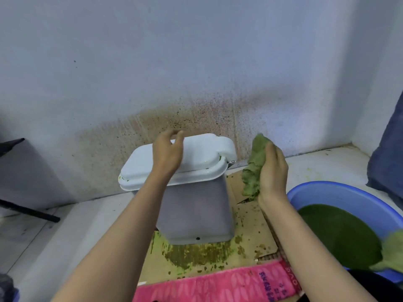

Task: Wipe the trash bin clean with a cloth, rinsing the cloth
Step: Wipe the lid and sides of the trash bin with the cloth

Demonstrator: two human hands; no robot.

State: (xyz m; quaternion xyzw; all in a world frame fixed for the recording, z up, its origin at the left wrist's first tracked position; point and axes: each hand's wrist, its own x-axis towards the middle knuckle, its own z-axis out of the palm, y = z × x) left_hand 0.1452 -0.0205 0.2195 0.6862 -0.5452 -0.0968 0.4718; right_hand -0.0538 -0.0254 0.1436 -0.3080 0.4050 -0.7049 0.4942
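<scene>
A grey trash bin (196, 212) with a white lid (202, 155) stands on stained cardboard (250, 234) against the wall. My left hand (166, 152) hovers over the lid's top, fingers curled and apart, holding nothing. To the right of the bin, my right hand (272, 171) grips a green-stained cloth (254, 168) that hangs down beside the lid. Green smears show along the lid's rim.
A blue basin (327, 190) of dark green water sits at the right, with another green cloth (390, 253) draped over its near rim. A pink printed cardboard flap (218, 284) lies in front. The wall (196, 62) behind is speckled brown. A dark stand (28, 212) is at the left.
</scene>
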